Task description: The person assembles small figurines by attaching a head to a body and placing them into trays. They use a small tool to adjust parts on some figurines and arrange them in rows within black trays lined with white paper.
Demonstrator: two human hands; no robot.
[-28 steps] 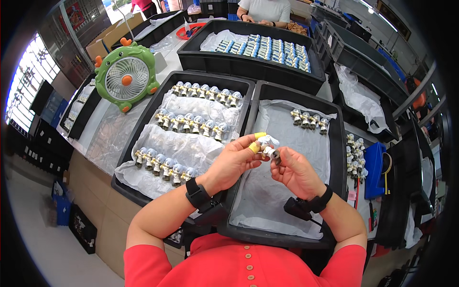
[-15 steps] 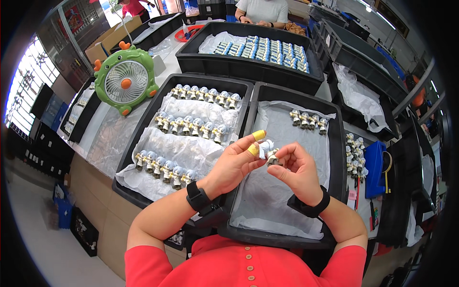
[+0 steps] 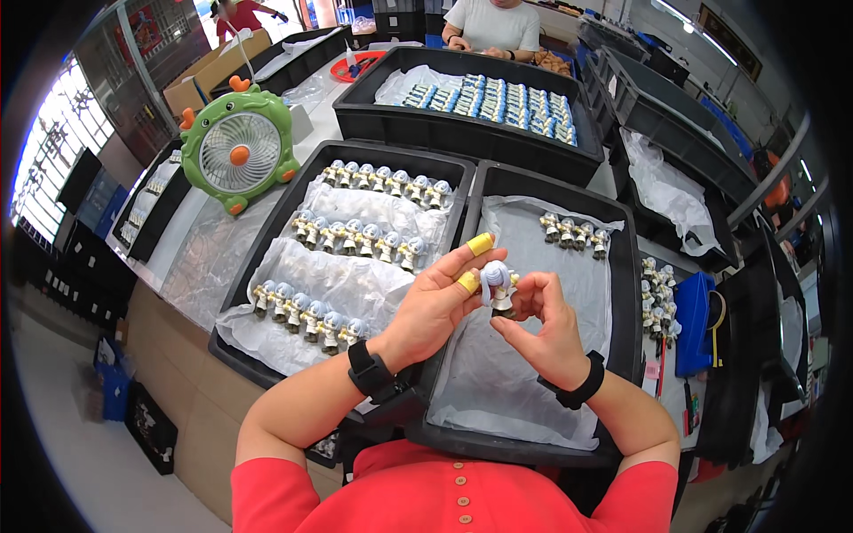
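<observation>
Over the right-hand tray, a small figurine [image 3: 499,286] with pale lilac hair, a white outfit and a dark base stands nearly upright between my hands. My left hand [image 3: 425,306], with yellow tape on its thumb and index finger, pinches the figurine at the hair. At its lower right side, the fingers of my right hand [image 3: 549,329] close on the figurine near the base. Beneath is a black tray [image 3: 633,306] lined with white paper [image 3: 524,382]; a short row of similar figurines [image 3: 574,233] lies at its far right.
Left of it, another black tray [image 3: 238,298] holds three rows of figurines. Behind stands a larger tray [image 3: 462,129] of blue-and-white pieces, with a person [image 3: 493,27] beyond. A green fan [image 3: 235,151] stands at left. More figurines [image 3: 659,302] and a blue bin [image 3: 693,324] sit at right.
The figurine has turned from a tilted pose to nearly upright, its hair now toward my left fingers. My right hand has shifted slightly down. The view has moved a little.
</observation>
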